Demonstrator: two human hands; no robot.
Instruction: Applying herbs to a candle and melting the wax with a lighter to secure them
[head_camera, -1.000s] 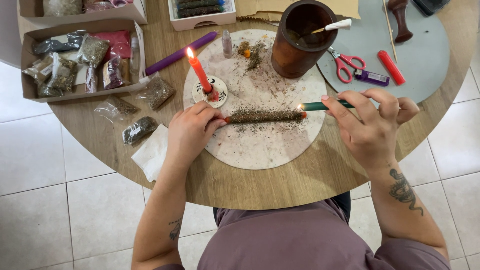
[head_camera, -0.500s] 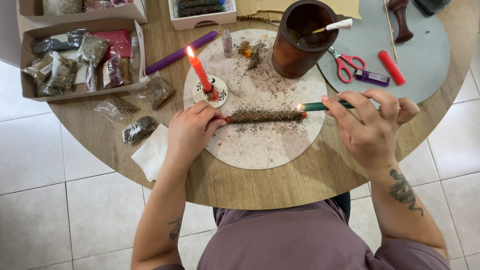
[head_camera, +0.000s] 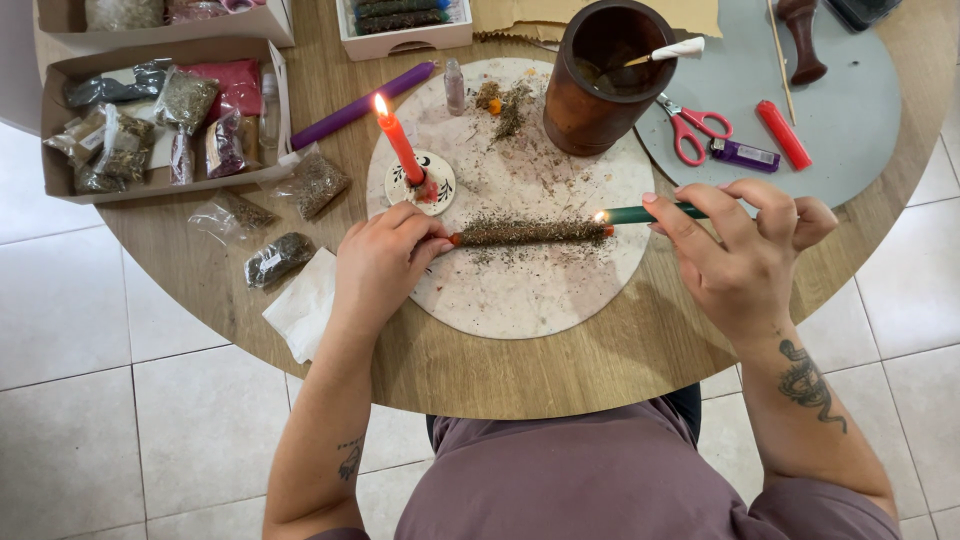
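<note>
My left hand pinches the herb-coated orange candle at its left end; my right hand fingers grip the lit green taper candle, flame touching its right end.

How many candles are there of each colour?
Red candle, lit, standing: 1
Purple candle, lying down: 1
Green candle, lit, in the right hand: 1
Herb-covered candle, held by the left hand: 1
Total: 4

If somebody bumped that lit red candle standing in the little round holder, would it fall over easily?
Probably yes. The red candle is tall and thin, already leans, and sits in a small flat holder, so it looks top-heavy. The holder seems light and might slide on the round mat. The flame makes any tip risky near the scattered dried herbs.
</note>
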